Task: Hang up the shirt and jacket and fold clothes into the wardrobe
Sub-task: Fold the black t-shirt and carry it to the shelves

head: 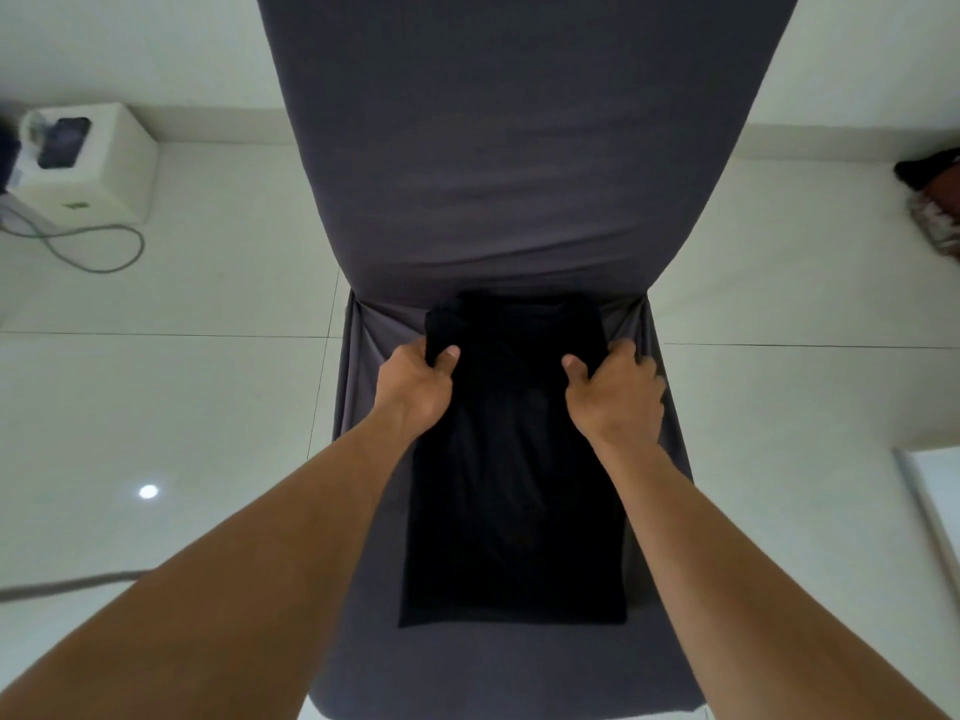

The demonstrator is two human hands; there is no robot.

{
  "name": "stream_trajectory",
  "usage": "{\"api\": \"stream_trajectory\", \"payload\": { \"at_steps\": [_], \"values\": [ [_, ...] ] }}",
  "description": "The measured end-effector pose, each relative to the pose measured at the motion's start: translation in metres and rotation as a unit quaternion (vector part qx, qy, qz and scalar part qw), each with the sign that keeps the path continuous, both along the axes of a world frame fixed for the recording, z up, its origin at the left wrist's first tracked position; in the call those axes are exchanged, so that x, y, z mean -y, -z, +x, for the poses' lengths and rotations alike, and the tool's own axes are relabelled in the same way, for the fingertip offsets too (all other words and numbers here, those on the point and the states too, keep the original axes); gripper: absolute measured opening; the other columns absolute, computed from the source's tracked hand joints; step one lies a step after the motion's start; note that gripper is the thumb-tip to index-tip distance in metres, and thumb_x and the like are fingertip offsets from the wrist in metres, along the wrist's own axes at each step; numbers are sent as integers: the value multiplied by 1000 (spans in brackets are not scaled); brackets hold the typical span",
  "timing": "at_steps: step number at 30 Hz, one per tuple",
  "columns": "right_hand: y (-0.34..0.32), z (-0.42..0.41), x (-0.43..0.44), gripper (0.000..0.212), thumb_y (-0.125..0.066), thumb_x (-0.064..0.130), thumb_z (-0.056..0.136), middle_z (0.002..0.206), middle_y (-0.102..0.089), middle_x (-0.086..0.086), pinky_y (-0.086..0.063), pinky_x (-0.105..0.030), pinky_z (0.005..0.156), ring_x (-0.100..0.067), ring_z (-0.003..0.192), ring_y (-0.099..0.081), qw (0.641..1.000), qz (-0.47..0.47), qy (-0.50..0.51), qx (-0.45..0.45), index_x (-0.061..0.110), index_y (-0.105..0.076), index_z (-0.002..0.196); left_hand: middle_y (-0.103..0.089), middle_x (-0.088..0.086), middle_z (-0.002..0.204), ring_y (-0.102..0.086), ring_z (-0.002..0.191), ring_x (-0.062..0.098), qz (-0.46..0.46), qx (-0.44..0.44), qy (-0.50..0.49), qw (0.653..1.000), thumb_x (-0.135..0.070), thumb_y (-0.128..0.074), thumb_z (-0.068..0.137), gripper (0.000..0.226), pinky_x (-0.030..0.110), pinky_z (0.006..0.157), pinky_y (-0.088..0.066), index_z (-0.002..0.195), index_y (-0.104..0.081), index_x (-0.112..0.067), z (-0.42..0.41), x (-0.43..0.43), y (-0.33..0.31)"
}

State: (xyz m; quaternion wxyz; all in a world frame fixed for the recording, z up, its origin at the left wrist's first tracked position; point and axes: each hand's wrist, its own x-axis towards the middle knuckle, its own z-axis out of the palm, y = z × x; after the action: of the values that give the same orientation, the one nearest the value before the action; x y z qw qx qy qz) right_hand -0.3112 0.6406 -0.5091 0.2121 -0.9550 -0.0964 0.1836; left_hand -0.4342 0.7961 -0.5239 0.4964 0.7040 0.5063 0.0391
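A black garment lies folded into a long narrow strip on the seat of a chair with a dark grey cover. Its far end reaches the base of the chair back. My left hand grips the garment's left edge near the far end, thumb on top of the cloth. My right hand grips the right edge at the same height, thumb on top and fingers curled under. Both forearms stretch in from the bottom of the view.
The chair stands on a pale tiled floor. A white box with a dark item on top and a grey cable sit at the far left. A dark and patterned bundle lies at the far right. A white panel edge shows lower right.
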Motion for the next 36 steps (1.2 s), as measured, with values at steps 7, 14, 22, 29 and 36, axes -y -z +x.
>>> {"api": "stream_trajectory", "payload": {
  "at_steps": [7, 14, 22, 29, 36],
  "values": [
    [-1, -1, -6, 42, -59, 44, 97, 117, -65, -14, -47, -54, 99, -38, 114, -60, 999, -16, 41, -14, 8, -56, 117, -65, -11, 86, -60, 75, 5, -17, 11, -22, 1000, -40, -54, 100, 27, 21, 61, -44, 118, -65, -23, 0, 2, 2],
    [0, 8, -7, 16, -56, 7, 91, 69, -54, -2, -37, -31, 64, -24, 64, -52, 998, 20, 51, 14, 9, -54, 76, -71, -4, 97, -67, 86, 14, -37, 10, -21, 999, -42, -56, 98, 31, 32, 80, -55, 120, -67, -24, -3, 1, 5],
    [-9, -4, -1, 17, -52, 17, 103, 88, -72, -8, -39, -30, 67, -31, 82, -69, 985, -15, -27, 171, 12, -69, 103, -69, -8, 88, -64, 77, 9, -31, 33, -36, 998, -41, -53, 100, 25, 21, 59, -45, 115, -66, -25, -4, 5, 0],
    [-9, 1, -19, 15, -49, 3, 93, 74, -57, 2, -38, -25, 61, -14, 62, -51, 978, 177, 110, -21, 15, -57, 91, -65, -10, 82, -60, 70, 5, -10, 31, -44, 998, -39, -51, 102, 16, 19, 54, -39, 105, -63, -29, -1, 5, -3],
    [3, 17, -19, 6, -52, 5, 93, 85, -58, -4, -39, -26, 66, -22, 76, -52, 993, 84, 53, -59, 9, -57, 92, -58, -8, 75, -53, 64, 6, 86, -55, -61, 993, -34, -57, 100, 19, 20, 50, -33, 107, -61, -17, 2, -1, -4]
  ]
}}
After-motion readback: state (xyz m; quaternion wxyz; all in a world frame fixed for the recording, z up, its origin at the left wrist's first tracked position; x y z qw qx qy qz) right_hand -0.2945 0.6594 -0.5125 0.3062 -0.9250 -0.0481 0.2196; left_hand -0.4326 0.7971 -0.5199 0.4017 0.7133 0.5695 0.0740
